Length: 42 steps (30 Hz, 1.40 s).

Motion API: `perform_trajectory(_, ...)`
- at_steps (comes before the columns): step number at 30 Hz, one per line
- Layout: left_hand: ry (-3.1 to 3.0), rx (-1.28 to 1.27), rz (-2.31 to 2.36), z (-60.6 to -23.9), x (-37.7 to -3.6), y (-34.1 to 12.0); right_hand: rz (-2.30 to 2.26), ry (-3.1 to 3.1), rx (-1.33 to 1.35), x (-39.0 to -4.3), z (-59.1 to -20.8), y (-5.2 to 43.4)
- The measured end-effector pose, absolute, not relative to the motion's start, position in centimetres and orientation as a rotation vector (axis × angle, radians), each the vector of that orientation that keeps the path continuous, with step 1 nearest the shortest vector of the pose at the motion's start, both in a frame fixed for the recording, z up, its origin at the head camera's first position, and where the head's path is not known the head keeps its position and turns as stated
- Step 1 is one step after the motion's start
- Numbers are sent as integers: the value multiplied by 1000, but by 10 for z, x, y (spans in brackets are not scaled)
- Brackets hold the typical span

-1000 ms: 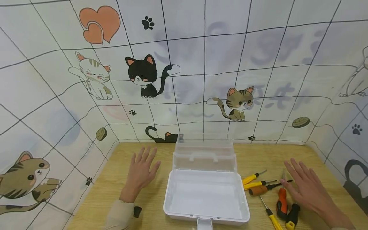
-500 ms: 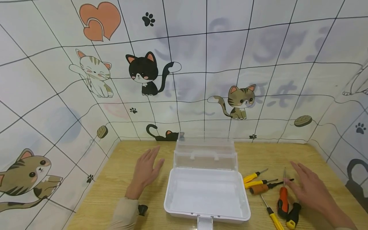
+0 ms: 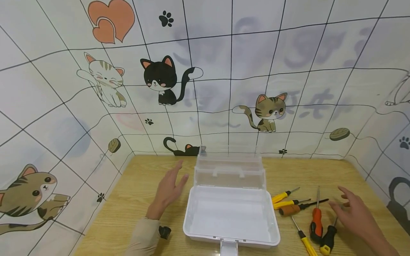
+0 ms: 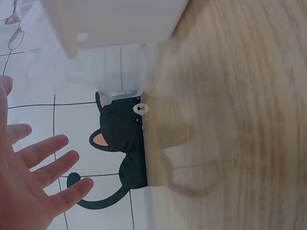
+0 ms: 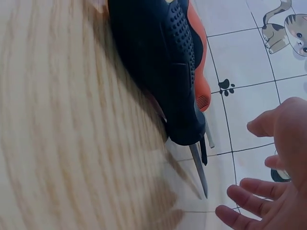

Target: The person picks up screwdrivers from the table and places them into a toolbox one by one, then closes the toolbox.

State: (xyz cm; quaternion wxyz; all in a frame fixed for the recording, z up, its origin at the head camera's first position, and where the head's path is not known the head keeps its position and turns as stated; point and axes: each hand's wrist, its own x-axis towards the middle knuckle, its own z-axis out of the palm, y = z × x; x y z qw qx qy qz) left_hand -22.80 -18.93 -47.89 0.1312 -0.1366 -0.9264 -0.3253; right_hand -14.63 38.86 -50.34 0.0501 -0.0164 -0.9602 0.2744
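Box [image 3: 230, 217] sits mid-desk [image 3: 134, 185], lid up at the far side, long axis left-right. Screwdrivers [image 3: 315, 222] right of it, tips mostly pointing away. Left hand [image 3: 168, 190] and right hand [image 3: 355, 213] both spread, hovering, holding nothing.

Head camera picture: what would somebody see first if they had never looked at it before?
Probably the open white plastic box in the middle of the wooden table, its clear lid standing up at the back. Next, the cartoon-cat wall behind, and the screwdrivers scattered right of the box. The left hand and right hand hover open on either side.
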Motion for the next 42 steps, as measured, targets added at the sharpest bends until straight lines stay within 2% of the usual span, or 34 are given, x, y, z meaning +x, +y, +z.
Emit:
perform_trajectory(14,-2685,-383,-1232,-486,-236,-170,997,-3109,-485,-139,-509,397)
perform_trajectory(23,-2621,-457,-1343,-485,-239,-157,1220,-3069,-611,-133,-511,398)
perform_trajectory(32,-2616,-463,-1349,-487,-239,-152,1181,-3048,-702,-135,-527,401)
perform_trajectory(42,-2628,-448,-1359,-486,-239,-152,1269,-3012,-742,-134,-526,392)
